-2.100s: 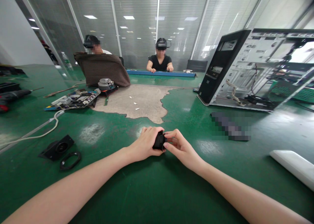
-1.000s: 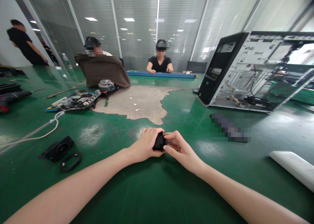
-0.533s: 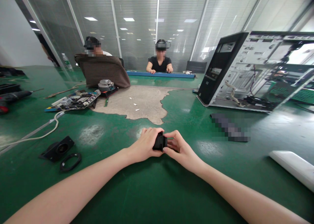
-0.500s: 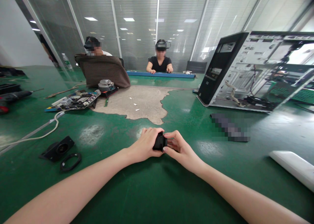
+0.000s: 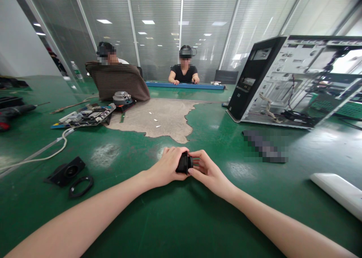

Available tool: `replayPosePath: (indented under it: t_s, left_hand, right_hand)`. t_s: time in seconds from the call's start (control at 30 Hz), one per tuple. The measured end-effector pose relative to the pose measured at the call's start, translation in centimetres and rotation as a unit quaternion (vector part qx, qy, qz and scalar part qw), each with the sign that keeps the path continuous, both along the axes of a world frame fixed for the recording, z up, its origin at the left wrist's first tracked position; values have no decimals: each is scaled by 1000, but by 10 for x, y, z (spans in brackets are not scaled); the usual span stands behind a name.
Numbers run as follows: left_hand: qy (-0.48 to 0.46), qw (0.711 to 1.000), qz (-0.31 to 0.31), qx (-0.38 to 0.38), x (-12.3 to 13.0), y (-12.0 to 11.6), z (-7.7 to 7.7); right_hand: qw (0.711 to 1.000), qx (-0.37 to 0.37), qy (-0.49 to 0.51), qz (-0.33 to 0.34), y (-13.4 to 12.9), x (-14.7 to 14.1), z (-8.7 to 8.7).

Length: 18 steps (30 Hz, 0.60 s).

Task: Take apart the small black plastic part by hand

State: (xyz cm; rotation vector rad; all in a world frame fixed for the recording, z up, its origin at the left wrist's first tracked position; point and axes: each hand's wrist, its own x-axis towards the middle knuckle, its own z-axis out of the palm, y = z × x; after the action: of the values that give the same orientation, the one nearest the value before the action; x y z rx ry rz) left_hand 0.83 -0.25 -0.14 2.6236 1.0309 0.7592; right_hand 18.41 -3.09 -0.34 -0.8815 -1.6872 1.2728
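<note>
Held just above the green table is a small black boxy part with a round end point(image 5: 183, 164); its exact kind I cannot make out. My left hand point(image 5: 167, 164) wraps round the boxy side, thumb over the top. From the other side, my right hand point(image 5: 207, 171) grips the round end between thumb and fingertips, which partly hide it. To the left, a black bracket with a round opening point(image 5: 69, 171) lies on the table, and beside it is a loose black ring point(image 5: 81, 187).
An open computer case point(image 5: 254, 81) stands at the right, near a pixelated dark object point(image 5: 263, 147) and a white object point(image 5: 339, 194). A circuit board point(image 5: 87, 116), cable point(image 5: 60, 147) and drill point(image 5: 17, 111) lie left. Two people point(image 5: 184, 71) sit across the table.
My fingers have shifted very slightly around the round end of the black part. Both hands stay in the same place, and the things on the table have not moved.
</note>
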Motion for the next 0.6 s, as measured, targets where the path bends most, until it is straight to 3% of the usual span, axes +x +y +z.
replayPosePath:
  t_s: [0.3,0.5,0.6]
  left_hand:
    - [4,1000,5,0,1,0,0]
    - [5,1000,18,-7,0,2,0]
    - [4,1000,20,-2,-1,1,0]
  right_hand:
    - [1000,15,10,-19,0,-1,-1]
    - [993,35,10,-116,-1,3,1]
    - [996,-2,19,-87,0,2,0]
